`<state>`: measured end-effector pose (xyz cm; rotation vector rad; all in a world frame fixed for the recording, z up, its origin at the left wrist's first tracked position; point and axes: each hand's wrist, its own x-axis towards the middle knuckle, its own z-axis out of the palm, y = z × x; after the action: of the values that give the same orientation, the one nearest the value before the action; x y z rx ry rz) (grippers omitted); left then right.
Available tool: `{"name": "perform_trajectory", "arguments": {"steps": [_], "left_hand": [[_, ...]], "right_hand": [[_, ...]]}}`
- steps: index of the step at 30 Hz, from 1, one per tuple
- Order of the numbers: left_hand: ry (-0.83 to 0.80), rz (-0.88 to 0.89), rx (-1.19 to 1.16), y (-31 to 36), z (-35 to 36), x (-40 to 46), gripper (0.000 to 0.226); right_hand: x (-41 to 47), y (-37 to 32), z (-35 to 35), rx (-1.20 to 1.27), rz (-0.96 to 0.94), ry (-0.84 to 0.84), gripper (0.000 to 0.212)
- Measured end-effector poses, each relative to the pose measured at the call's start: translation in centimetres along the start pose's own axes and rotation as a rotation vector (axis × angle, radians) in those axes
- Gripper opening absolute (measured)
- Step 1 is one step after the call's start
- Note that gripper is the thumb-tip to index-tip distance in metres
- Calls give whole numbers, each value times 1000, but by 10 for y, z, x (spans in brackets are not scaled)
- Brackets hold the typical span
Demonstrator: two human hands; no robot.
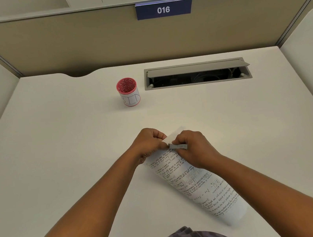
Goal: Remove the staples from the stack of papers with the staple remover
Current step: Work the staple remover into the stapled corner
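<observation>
L hand point(148, 142) pinches papers point(194, 187); R hand point(192, 147) grips prob. staple remover point(178, 146)

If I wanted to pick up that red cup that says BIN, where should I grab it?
Grab the red cup around its round side wall, about halfway up, with your hand coming from the near side. It stands upright and alone on the desk, far from the hands and the papers, so nothing blocks a sideways grip. It probably tips less that way than if pinched by its open rim.
</observation>
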<state>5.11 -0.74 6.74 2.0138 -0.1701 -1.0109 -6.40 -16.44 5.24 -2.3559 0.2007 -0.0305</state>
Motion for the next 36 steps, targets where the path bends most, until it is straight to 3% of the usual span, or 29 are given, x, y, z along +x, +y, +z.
{"name": "perform_trajectory", "arguments": {"steps": [4, 8, 17, 26, 36], "left_hand": [[-3, 3, -8, -1, -1, 1, 20], [-19, 12, -12, -2, -2, 3, 20], [-34, 32, -75, -5, -8, 8, 10], [-36, -6, -104, -8, -8, 11, 13], [-61, -43, -154, -8, -7, 13, 14]], "right_hand": [[0, -2, 3, 138, 163, 13, 13], [-1, -1, 2, 160, 159, 18, 11], [-1, 6, 1, 44, -187, 7, 9], [1, 14, 4, 91, -298, 10, 10], [-2, 19, 8, -11, -500, 168, 5]]}}
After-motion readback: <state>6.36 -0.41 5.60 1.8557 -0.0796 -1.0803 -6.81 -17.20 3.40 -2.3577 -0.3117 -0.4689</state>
